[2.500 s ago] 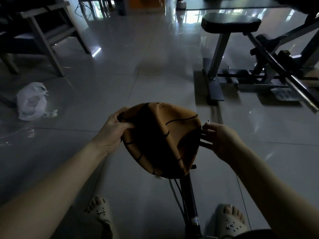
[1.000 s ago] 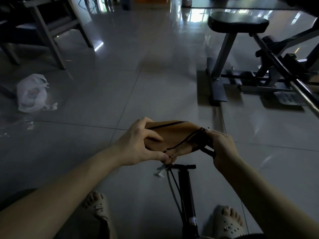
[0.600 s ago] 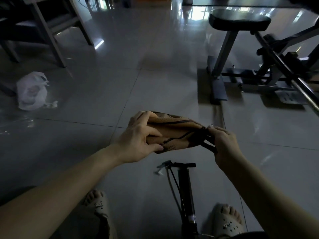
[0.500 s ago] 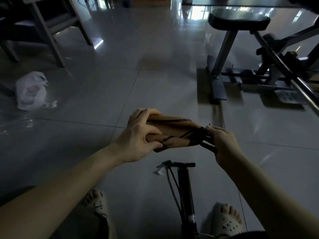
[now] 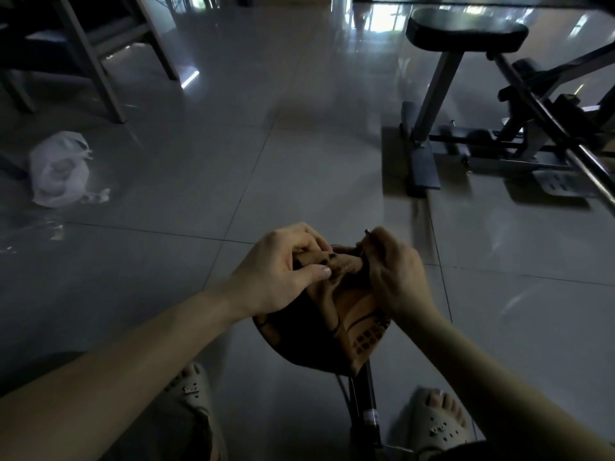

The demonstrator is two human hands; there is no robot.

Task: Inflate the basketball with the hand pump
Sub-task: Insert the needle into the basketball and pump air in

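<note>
The basketball is flat, with no air in it: an orange-brown skin with black seam lines and a block of dark print near its lower right edge. It is folded and crumpled and hangs above the floor, gripped at its bunched top edge by the left hand and the right hand. Just below it stands the hand pump, a dark upright tube whose top is hidden behind the ball.
</note>
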